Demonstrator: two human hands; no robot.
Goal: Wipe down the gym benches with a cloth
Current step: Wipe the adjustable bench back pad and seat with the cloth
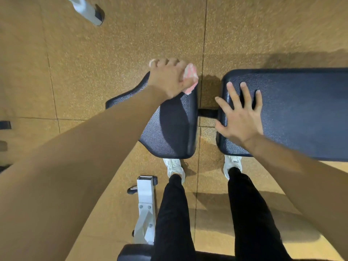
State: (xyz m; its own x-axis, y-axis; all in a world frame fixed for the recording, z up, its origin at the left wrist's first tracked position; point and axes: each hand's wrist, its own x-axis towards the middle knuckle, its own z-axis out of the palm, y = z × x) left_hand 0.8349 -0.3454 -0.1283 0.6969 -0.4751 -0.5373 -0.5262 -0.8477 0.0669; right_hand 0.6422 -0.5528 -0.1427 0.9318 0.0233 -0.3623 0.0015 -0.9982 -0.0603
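A gym bench with dark blue textured padding lies across the view in two parts: a smaller seat pad (169, 129) in the middle and a long back pad (301, 113) to the right, joined by a dark bar (208, 113). My left hand (167, 78) is closed around a crumpled pink and white cloth (190, 78) at the seat pad's far right corner. My right hand (239, 113) lies flat with fingers spread on the near left end of the back pad. Part of the seat pad is hidden under my left forearm.
The floor is speckled tan rubber tiles (113, 63). A white metal frame leg (146, 208) stands beside my left foot, and another dark pad (135, 252) sits at the bottom edge. A white tube end (90, 12) shows at the top left. My feet (232, 164) stand just under the bench.
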